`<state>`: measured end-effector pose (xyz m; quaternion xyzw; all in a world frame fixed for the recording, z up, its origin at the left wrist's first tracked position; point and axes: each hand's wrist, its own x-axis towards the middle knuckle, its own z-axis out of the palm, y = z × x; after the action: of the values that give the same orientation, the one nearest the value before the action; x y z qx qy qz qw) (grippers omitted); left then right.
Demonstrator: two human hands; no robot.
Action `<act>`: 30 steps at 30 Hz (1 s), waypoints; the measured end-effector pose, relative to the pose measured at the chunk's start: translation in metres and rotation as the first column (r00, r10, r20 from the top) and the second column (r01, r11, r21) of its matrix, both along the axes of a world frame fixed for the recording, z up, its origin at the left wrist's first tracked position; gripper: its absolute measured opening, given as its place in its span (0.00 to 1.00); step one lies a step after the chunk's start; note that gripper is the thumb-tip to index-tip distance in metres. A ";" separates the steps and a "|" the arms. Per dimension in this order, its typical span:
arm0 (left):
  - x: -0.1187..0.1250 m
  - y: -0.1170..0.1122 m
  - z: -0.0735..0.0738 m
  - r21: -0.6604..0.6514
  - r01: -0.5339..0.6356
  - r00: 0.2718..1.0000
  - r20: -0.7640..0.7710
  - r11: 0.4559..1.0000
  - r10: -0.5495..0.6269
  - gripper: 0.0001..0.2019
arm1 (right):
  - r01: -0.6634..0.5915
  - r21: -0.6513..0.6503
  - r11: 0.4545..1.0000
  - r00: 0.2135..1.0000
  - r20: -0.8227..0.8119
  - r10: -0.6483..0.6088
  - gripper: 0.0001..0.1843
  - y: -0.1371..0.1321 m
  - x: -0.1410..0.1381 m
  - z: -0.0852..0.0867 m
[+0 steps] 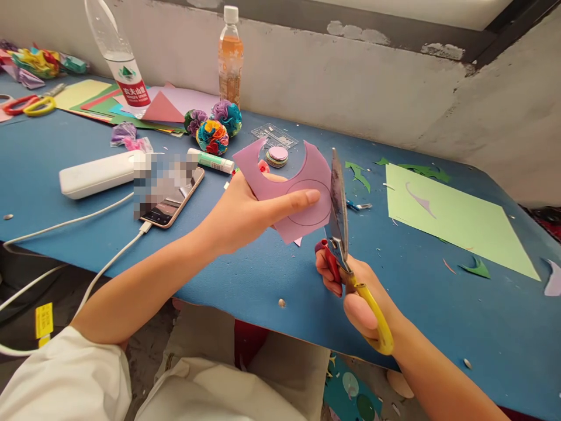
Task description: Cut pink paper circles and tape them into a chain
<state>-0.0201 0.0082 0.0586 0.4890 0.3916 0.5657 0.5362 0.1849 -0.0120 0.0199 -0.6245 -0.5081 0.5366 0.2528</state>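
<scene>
My left hand (pixel 258 204) pinches a piece of purple paper (pixel 280 187) above the blue table, thumb on top and the other fingers behind it. A drawn circle shows on the paper, and a round bite has been cut from its upper edge. My right hand (pixel 357 286) grips a pair of scissors (pixel 339 234) with one red and one yellow handle. Their blades point upward at the paper's right edge, beside the circle. Behind the paper, a small stack of paper discs (pixel 277 155) sits on the table.
A phone (pixel 175 202) on a white cable lies left, with a white power bank (pixel 103 173) and a glue stick (pixel 213 161). Ruffled paper balls (pixel 213 137) and two bottles (pixel 230 64) stand behind. At right are a light green sheet (pixel 456 216) and scraps (pixel 476 268).
</scene>
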 end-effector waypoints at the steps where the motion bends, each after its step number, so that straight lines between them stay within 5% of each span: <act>1: 0.000 0.000 0.000 0.007 -0.007 1.000 -0.007 1.000 0.007 0.10 | 0.006 -0.006 1.000 1.000 -0.003 -0.006 0.31 0.000 0.000 -0.001; 18: -0.016 0.007 0.006 -0.066 0.019 1.000 -0.002 0.998 -0.019 0.15 | -0.015 -0.086 0.996 0.996 -0.089 0.007 0.26 -0.001 0.005 -0.009; 30: -0.029 0.005 0.013 -0.163 -0.027 0.999 0.025 0.986 0.031 0.14 | -0.239 0.047 0.970 0.969 0.072 0.235 0.36 -0.004 0.010 -0.002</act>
<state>-0.0495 0.0137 0.0713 0.4299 0.4361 0.5464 0.5714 0.1951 -0.0163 0.0180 -0.5695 -0.6015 0.5280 0.1872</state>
